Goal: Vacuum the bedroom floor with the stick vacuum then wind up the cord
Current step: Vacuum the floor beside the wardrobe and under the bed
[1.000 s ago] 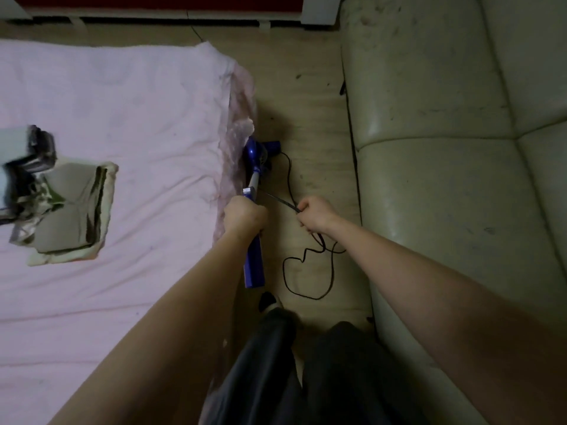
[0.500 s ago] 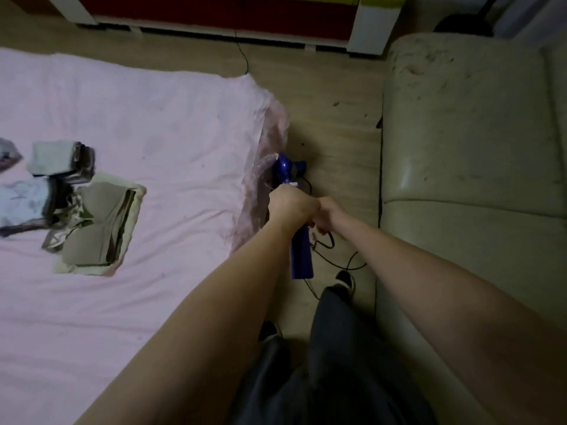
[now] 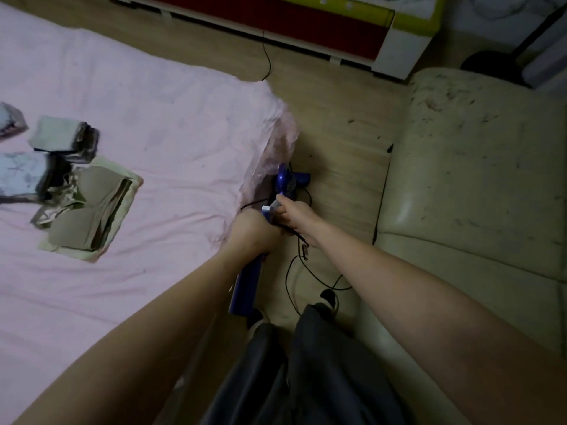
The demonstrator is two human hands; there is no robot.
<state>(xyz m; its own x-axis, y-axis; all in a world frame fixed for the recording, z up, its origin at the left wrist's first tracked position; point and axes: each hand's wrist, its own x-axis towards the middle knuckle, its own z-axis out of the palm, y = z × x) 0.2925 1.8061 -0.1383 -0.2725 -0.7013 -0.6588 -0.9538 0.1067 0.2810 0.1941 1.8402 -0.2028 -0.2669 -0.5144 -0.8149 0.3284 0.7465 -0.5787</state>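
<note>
Vacuum (image 3: 248, 286) stands mid-frame on the floor, between the bed (image 3: 153, 118) and the sofa (image 3: 475, 179). Cord (image 3: 294, 271) lies in loose loops by the feet, so it could easily snag a shoe or kink while winding. Left hand (image 3: 254, 231) is wrapped round the stick. Right hand (image 3: 299, 217) is closed on the cord right beside it, with the two hands almost touching.

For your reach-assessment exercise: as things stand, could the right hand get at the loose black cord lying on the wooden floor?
Probably yes. The right hand already holds part of the thin black cord beside the blue stick vacuum, and the slack loops lie on open floor just below it, nothing covering them.
</note>
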